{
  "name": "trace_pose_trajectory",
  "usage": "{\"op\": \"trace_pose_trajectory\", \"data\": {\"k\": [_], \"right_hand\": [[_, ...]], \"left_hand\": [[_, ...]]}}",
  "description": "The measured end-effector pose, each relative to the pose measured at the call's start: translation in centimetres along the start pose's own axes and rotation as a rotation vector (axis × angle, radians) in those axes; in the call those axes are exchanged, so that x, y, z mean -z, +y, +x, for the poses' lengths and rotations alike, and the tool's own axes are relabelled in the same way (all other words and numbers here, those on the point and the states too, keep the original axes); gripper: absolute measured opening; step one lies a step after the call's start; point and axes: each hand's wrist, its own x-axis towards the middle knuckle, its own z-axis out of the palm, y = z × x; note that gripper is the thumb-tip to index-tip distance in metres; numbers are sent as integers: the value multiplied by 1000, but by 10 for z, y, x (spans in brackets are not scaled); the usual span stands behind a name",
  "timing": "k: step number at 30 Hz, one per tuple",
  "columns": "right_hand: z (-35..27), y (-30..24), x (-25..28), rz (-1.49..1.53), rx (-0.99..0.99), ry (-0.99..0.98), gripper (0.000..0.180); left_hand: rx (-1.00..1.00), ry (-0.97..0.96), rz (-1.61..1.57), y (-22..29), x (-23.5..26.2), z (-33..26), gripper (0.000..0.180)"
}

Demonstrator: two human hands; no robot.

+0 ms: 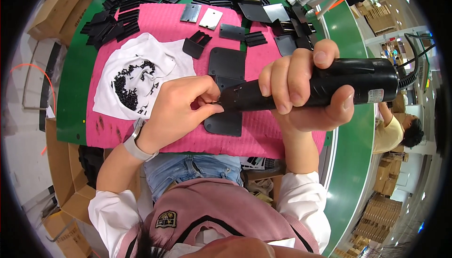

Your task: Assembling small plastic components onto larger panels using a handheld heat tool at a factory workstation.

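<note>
My right hand [306, 84] is wrapped round a black corded electric screwdriver [358, 81], held almost level with its tip pointing left. At that tip my left hand [186, 105] pinches with thumb and forefinger; whatever small piece sits between them is hidden. Beneath the tip lies a black plate assembly [227, 63] on a pink foam mat [263, 140], partly covered by the tool and my fingers. Left of my left hand a white cloth [106, 102] holds a heap of small black screws [126, 93].
Black plates and ribbed brackets [106, 27] are piled at the far left, with more dark plates [254, 11] at the far right. Silver plates [210, 19] lie between. The green table [73, 98] carries the mat. Cables [414, 65] trail from the screwdriver; another person [395, 133] is at right.
</note>
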Motion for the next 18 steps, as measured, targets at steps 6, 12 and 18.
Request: {"op": "trace_pose_trajectory", "data": {"k": [6, 12, 18], "right_hand": [[-1, 5, 2, -23, 34, 45, 38], [11, 4, 12, 72, 57, 194, 34], [16, 7, 14, -206, 5, -13, 38]], "left_hand": [[16, 31, -15, -4, 0, -4, 22], [92, 107, -121, -8, 2, 2, 35], [530, -112, -109, -17, 5, 5, 44]]}}
